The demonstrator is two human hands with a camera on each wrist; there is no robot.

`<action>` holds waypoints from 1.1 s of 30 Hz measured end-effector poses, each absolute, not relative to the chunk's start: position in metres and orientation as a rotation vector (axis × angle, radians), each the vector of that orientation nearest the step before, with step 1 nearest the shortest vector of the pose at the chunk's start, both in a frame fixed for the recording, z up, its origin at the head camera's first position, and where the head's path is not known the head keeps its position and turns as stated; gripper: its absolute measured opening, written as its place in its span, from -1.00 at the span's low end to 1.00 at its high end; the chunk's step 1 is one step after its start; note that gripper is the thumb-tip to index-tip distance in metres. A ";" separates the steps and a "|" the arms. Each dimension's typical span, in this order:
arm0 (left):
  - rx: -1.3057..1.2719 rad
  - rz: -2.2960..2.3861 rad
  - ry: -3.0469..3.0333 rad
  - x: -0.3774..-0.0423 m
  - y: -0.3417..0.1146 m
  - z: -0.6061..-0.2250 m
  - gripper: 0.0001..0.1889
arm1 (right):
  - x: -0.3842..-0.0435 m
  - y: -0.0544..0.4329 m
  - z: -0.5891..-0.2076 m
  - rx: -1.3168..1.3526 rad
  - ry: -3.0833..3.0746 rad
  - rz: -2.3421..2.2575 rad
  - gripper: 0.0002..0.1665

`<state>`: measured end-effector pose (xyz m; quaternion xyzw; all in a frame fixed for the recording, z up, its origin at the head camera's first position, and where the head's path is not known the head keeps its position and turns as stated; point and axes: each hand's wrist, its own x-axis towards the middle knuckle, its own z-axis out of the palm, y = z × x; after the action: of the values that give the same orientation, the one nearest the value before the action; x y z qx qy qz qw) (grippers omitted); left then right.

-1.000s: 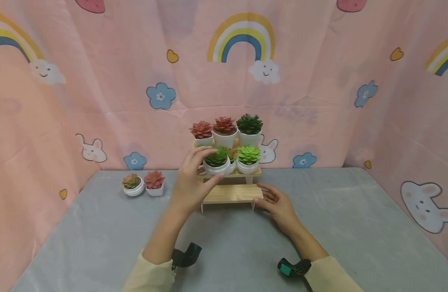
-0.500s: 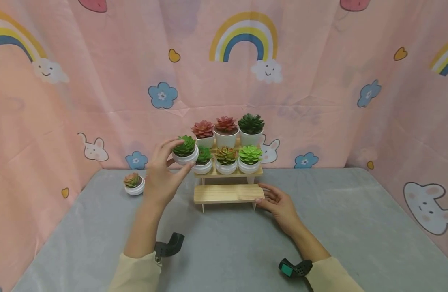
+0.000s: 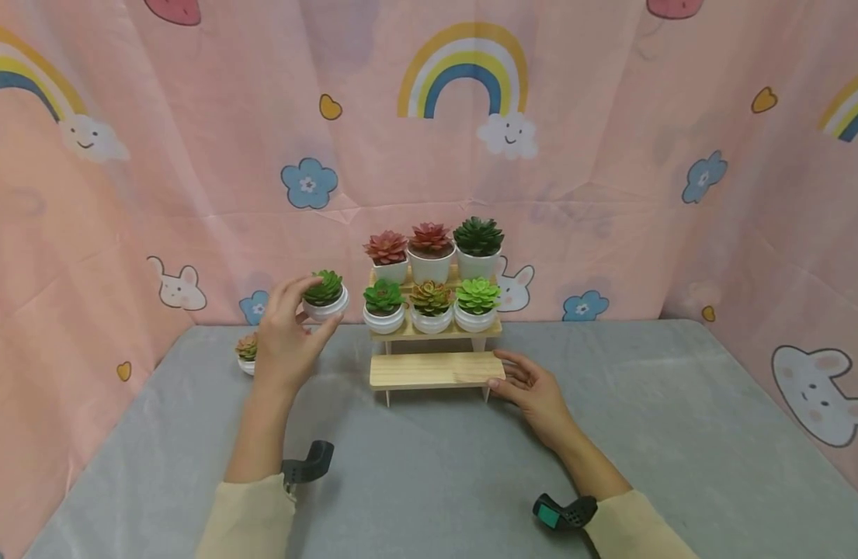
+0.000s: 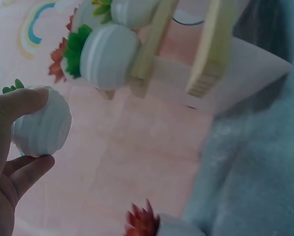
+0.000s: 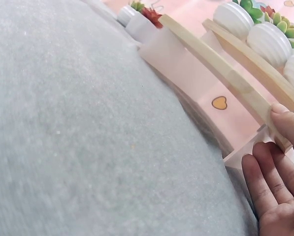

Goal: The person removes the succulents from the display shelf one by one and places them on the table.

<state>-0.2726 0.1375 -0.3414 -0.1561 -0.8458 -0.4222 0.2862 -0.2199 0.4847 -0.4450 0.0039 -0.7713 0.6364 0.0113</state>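
My left hand [image 3: 282, 334] holds a green potted succulent [image 3: 326, 301] in a ribbed white pot, raised left of the tiered wooden plant stand [image 3: 439, 369]. In the left wrist view, thumb and fingers grip that pot [image 4: 46, 123] from opposite sides. My right hand [image 3: 536, 396] grips the right end of the stand's bare lowest shelf. Its thumb lies on the board end [image 5: 279, 130], with fingers below, in the right wrist view. On the middle shelf stand a green succulent [image 3: 383, 307], a yellowish-brown one [image 3: 432, 307] and a bright green one [image 3: 477, 304].
Along the top shelf are two reddish succulents [image 3: 431, 252] and a dark green one [image 3: 478, 247]. On the grey table [image 3: 429, 473], an orange-green succulent [image 3: 247, 353] is partly behind my left hand. A red succulent [image 4: 142, 221] shows in the left wrist view. A pink curtain [image 3: 596, 233] hangs behind.
My left hand carries the green succulent left from in front of the middle shelf, lower than half a second ago. My right hand stays on the stand.
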 end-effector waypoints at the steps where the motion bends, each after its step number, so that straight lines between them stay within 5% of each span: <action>1: -0.420 -1.119 -2.277 -0.275 0.137 -0.345 -0.39 | -0.220 0.485 -0.445 0.015 -2.402 1.990 -0.28; 11: -0.398 -1.128 -2.402 -0.294 0.137 -0.386 -0.27 | -0.220 0.486 -0.445 0.008 -2.412 1.979 -0.28; 33: -0.440 -1.111 -2.491 -0.298 0.147 -0.434 -0.43 | -0.220 0.485 -0.445 0.000 -2.407 1.978 -0.29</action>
<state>-0.2978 0.1474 -0.4335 -0.1565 -0.8855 -0.3949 0.1885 -0.2201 0.4851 -0.4449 0.0001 -0.7726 0.6347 0.0130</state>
